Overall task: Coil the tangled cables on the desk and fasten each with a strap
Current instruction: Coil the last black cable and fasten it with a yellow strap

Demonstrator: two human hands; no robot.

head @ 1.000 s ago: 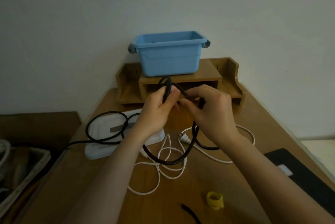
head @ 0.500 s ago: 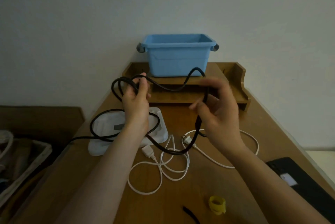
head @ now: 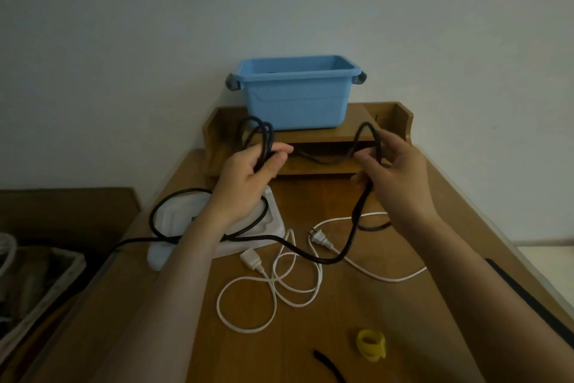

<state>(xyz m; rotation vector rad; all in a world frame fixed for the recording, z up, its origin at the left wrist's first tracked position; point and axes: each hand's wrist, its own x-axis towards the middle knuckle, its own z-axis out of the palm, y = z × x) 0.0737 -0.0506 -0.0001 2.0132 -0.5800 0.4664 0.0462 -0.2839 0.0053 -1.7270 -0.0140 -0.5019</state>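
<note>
My left hand [head: 248, 177] grips a few gathered loops of the black cable [head: 354, 227], held up over the desk. A slack span sags across to my right hand [head: 394, 171], which pinches the cable between thumb and fingers. From there it drops to the desk, curves left over a white tray and runs off the left edge. A white cable [head: 279, 286] lies in loose loops in the middle of the desk, both plugs showing. A rolled yellow strap [head: 371, 345] and a black strap [head: 329, 367] lie near the front edge.
A blue plastic bin [head: 295, 97] stands on a wooden desk organiser [head: 388, 122] against the wall. The white tray [head: 273, 221] lies left of centre. A dark flat object [head: 534, 302] sits at the right edge. A basket [head: 37, 283] is on the floor to the left.
My hands have drawn apart, left going left and right going right, stretching a span of black cable between them. The camera has tilted so the desk sits lower in view.
</note>
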